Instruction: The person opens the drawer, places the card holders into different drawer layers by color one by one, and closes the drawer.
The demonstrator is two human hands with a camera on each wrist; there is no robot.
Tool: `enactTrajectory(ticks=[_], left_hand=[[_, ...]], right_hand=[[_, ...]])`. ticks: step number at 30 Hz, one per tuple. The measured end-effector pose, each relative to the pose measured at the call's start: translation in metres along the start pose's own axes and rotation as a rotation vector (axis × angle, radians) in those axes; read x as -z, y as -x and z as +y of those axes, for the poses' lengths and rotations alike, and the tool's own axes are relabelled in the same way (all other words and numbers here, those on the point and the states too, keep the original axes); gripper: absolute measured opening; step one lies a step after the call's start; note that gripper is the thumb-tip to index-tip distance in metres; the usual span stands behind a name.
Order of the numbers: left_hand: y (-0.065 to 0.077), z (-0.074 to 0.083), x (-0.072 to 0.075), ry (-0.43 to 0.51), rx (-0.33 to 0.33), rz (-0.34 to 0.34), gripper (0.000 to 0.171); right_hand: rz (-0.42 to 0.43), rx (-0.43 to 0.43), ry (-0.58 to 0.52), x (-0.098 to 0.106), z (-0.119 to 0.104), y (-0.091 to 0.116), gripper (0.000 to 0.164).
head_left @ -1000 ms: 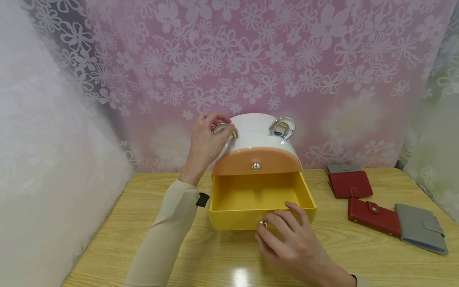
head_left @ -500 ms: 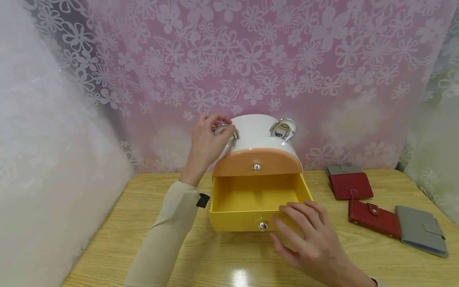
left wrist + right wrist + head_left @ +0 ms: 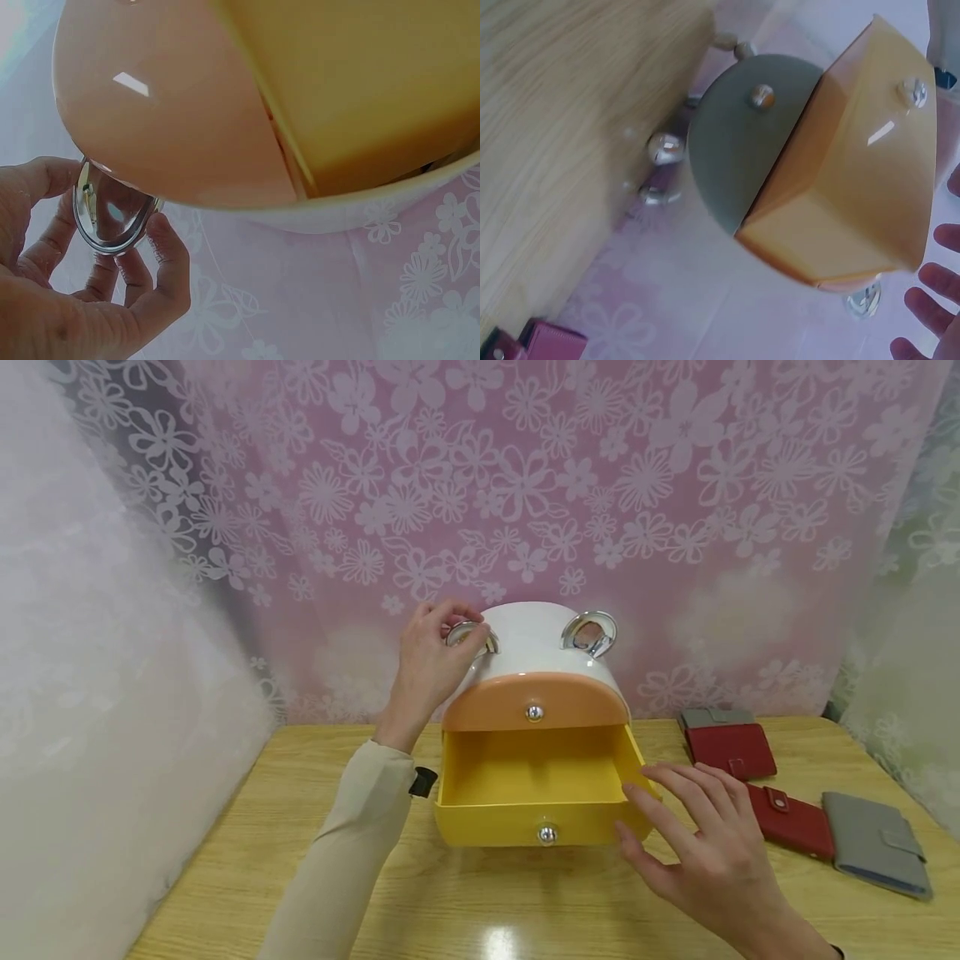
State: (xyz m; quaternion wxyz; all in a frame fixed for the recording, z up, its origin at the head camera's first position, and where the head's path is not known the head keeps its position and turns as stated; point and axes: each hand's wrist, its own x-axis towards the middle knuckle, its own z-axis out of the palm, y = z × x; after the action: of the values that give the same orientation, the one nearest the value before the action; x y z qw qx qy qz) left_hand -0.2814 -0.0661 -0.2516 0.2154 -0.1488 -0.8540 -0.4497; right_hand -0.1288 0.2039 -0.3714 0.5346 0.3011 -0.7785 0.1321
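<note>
A rounded white drawer box [image 3: 528, 631] with two shiny silver ears stands at the table's back. My left hand [image 3: 431, 664] pinches its left ear [image 3: 112, 210] between thumb and fingers. Below a closed orange drawer front [image 3: 577, 697], a yellow drawer [image 3: 487, 824] is pulled out, with nothing inside. A round silver knob [image 3: 547, 835] sits on its front. Fingers spread and loosely bent, my right hand [image 3: 712, 852] is at the yellow drawer's right front corner, overlapping it in the head view. The right wrist view shows a lower grey front [image 3: 739, 150] with its own knob.
Right of the box lie a red wallet [image 3: 731, 747] over a grey one [image 3: 716, 717], then another red wallet [image 3: 795, 822] beside a grey wallet [image 3: 877, 839]. A flowered pink curtain [image 3: 525, 510] hangs close behind. Silver ball feet [image 3: 665, 148] support the box.
My right hand has let go of the yellow drawer's knob and moved right to the drawer's corner. My left hand stays on the ear, and the drawer remains pulled out.
</note>
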Motion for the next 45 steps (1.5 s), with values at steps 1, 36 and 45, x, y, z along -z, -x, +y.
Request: enactTrajectory(ticks=[1, 36, 45], left_hand=[[0.000, 0.000, 0.000, 0.000, -0.001, 0.000, 0.018], [0.000, 0.000, -0.001, -0.010, -0.002, 0.000, 0.018], [0.000, 0.000, 0.000, -0.012, 0.001, 0.000, 0.019]], right_hand=[[0.000, -0.008, 0.006, 0.001, 0.002, 0.001, 0.052], [-0.181, -0.257, 0.172, 0.026, 0.062, 0.044, 0.076], [-0.285, -0.286, 0.229, 0.029, 0.083, 0.058, 0.080]])
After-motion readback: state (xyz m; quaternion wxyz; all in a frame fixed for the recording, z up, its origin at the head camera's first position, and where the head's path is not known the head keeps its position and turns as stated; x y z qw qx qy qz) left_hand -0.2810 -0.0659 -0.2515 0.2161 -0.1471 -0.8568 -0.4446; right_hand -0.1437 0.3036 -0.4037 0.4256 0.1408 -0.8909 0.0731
